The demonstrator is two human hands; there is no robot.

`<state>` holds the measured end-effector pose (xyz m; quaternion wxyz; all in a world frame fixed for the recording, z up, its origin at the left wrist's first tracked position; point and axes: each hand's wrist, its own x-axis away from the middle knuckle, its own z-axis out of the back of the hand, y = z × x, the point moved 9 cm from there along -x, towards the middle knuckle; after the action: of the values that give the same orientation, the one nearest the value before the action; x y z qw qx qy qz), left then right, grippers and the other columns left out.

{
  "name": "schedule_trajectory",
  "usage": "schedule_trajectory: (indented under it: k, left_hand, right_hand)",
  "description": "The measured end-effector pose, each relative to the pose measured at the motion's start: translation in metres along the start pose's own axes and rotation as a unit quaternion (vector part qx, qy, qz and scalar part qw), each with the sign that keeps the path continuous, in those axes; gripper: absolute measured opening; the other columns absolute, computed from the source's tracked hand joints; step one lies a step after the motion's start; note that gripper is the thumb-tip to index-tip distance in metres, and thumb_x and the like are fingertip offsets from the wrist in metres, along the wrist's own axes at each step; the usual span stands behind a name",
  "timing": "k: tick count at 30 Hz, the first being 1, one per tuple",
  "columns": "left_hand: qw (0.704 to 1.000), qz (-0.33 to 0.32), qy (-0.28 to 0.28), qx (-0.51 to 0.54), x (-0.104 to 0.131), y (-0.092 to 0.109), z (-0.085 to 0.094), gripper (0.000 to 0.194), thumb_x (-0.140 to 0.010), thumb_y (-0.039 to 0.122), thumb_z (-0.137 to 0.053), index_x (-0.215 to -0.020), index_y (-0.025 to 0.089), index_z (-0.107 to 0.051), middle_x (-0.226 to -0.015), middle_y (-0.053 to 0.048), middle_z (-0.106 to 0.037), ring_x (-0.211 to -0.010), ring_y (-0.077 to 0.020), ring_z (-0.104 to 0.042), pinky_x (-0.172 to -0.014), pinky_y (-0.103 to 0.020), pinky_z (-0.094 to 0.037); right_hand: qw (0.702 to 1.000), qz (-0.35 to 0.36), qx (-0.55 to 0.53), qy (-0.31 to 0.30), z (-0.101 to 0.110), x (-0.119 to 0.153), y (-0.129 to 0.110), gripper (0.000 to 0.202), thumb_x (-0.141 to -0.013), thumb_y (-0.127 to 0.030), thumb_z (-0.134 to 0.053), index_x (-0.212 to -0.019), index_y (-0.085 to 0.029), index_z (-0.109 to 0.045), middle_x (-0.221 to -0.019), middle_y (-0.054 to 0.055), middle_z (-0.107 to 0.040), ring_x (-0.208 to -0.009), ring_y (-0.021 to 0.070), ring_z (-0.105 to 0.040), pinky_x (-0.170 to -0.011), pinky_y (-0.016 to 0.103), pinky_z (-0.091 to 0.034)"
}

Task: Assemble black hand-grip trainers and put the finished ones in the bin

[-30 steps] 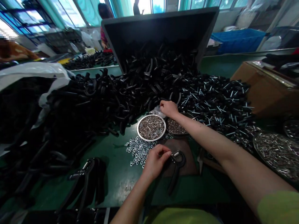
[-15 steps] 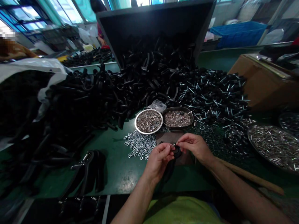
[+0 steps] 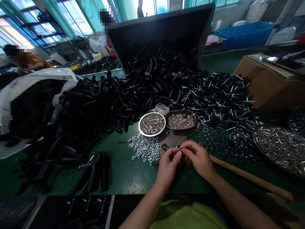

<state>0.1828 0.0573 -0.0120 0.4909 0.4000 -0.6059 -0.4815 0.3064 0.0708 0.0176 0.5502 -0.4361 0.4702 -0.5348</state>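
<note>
Over a brown plate (image 3: 166,140) on the bench, my left hand (image 3: 168,165) and my right hand (image 3: 199,159) meet, thumbs and fingertips pinched together. Between and behind the fingers shows a black plastic part (image 3: 164,147) with a bit of shiny metal; its rest is hidden by my left hand. Whatever my right fingertips pinch is too small to make out. Just beyond lie a round metal dish of small pins (image 3: 152,124) and a dark oval tin of tiny metal pieces (image 3: 180,121). Loose nuts (image 3: 144,148) are spread left of the plate.
Black curved parts (image 3: 133,92) are heaped behind, spilling from a tipped dark bin (image 3: 164,35). Bolts with black heads (image 3: 219,95) pile up at right, near a cardboard box (image 3: 267,86). A wooden handle (image 3: 250,176) lies beside my right forearm. A large pin tray (image 3: 281,146) stands far right.
My hands have come closer together, fingertips now meeting. The black part has turned and sits more behind my left hand. The head view has shifted slightly.
</note>
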Motion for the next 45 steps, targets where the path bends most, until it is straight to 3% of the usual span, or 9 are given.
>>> schedule_trajectory:
  k: [4,6,9,12,16,19,22,31,45]
  left_hand:
    - [0.902,-0.153,0.074,-0.398,0.016,0.023,0.01,0.054,-0.068,0.035,-0.072,-0.119,0.029,-0.056,-0.137,-0.01,-0.04,-0.124,-0.0327,-0.035,-0.103,-0.051,-0.028]
    - [0.853,-0.149,0.085,-0.493,0.02,0.016,0.013,0.068,-0.063,0.034,-0.075,-0.127,0.031,-0.051,-0.142,-0.011,-0.032,-0.126,-0.0357,-0.032,-0.103,-0.054,-0.026]
    - [0.838,-0.116,0.072,-0.528,0.018,0.003,0.017,0.065,-0.068,0.032,-0.07,-0.13,0.032,-0.049,-0.131,-0.013,-0.042,-0.117,-0.0344,-0.041,-0.096,-0.051,-0.034]
    - [0.89,-0.083,0.04,-0.446,0.011,0.004,0.025,0.058,-0.071,0.031,-0.066,-0.128,0.03,-0.052,-0.115,-0.011,-0.053,-0.107,-0.03,-0.049,-0.094,-0.047,-0.037]
    - [0.992,0.048,-0.042,-0.111,0.01,0.006,0.035,0.054,-0.074,0.035,-0.065,-0.125,0.023,-0.054,-0.112,-0.009,-0.059,-0.102,-0.0254,-0.055,-0.09,-0.039,-0.043]
    - [0.967,0.163,-0.118,0.156,0.021,0.0,0.025,0.045,-0.08,0.035,-0.059,-0.122,0.021,-0.055,-0.106,-0.009,-0.062,-0.095,-0.0248,-0.06,-0.081,-0.039,-0.049]
    - [0.922,0.201,-0.154,0.291,0.03,-0.004,0.015,0.038,-0.082,0.031,-0.055,-0.119,0.021,-0.055,-0.1,-0.009,-0.064,-0.092,-0.0242,-0.062,-0.078,-0.042,-0.051]
    - [0.905,0.2,-0.171,0.333,0.033,-0.008,0.007,0.037,-0.085,0.031,-0.052,-0.12,0.02,-0.053,-0.098,-0.009,-0.065,-0.089,-0.0224,-0.063,-0.076,-0.04,-0.053]
    - [0.957,0.17,-0.137,0.192,0.028,0.002,0.015,0.047,-0.076,0.031,-0.063,-0.12,0.016,-0.057,-0.099,-0.01,-0.066,-0.085,-0.0218,-0.062,-0.072,-0.034,-0.052]
  right_hand:
    - [0.996,-0.049,-0.073,0.006,0.012,-0.009,0.021,0.017,-0.081,-0.036,-0.056,-0.081,-0.019,-0.055,-0.069,0.001,-0.064,-0.053,0.0121,-0.057,-0.05,0.026,-0.048]
    - [0.995,-0.06,-0.075,0.022,0.022,-0.013,0.03,0.02,-0.078,-0.038,-0.06,-0.079,-0.019,-0.054,-0.07,0.002,-0.065,-0.052,0.0118,-0.058,-0.047,0.025,-0.047]
    - [0.994,-0.085,-0.065,0.03,0.03,-0.014,0.041,0.023,-0.073,-0.039,-0.064,-0.077,-0.017,-0.058,-0.064,0.002,-0.064,-0.049,0.0115,-0.057,-0.045,0.024,-0.046]
    - [0.991,-0.099,-0.082,0.021,0.027,-0.01,0.042,0.024,-0.069,-0.038,-0.068,-0.076,-0.016,-0.06,-0.06,0.001,-0.064,-0.047,0.0112,-0.057,-0.045,0.024,-0.046]
    - [0.987,-0.091,-0.135,0.002,0.016,-0.006,0.027,0.023,-0.068,-0.037,-0.07,-0.075,-0.017,-0.061,-0.061,0.0,-0.065,-0.048,0.0116,-0.058,-0.044,0.024,-0.047]
    - [0.985,-0.076,-0.155,-0.013,0.008,-0.006,0.013,0.021,-0.07,-0.036,-0.069,-0.075,-0.017,-0.061,-0.062,0.0,-0.065,-0.048,0.0116,-0.059,-0.044,0.024,-0.048]
    - [0.986,-0.069,-0.149,-0.029,0.0,-0.008,0.005,0.019,-0.071,-0.034,-0.068,-0.077,-0.017,-0.061,-0.062,0.0,-0.064,-0.048,0.0111,-0.058,-0.045,0.023,-0.048]
    - [0.991,-0.075,-0.104,-0.023,-0.002,-0.012,0.001,0.02,-0.072,-0.035,-0.067,-0.076,-0.017,-0.06,-0.06,-0.001,-0.062,-0.049,0.0108,-0.057,-0.046,0.023,-0.047]
    - [0.993,-0.094,0.001,-0.069,-0.004,-0.012,-0.002,0.015,-0.077,-0.032,-0.06,-0.078,-0.017,-0.059,-0.06,-0.002,-0.06,-0.047,0.0101,-0.056,-0.045,0.022,-0.046]
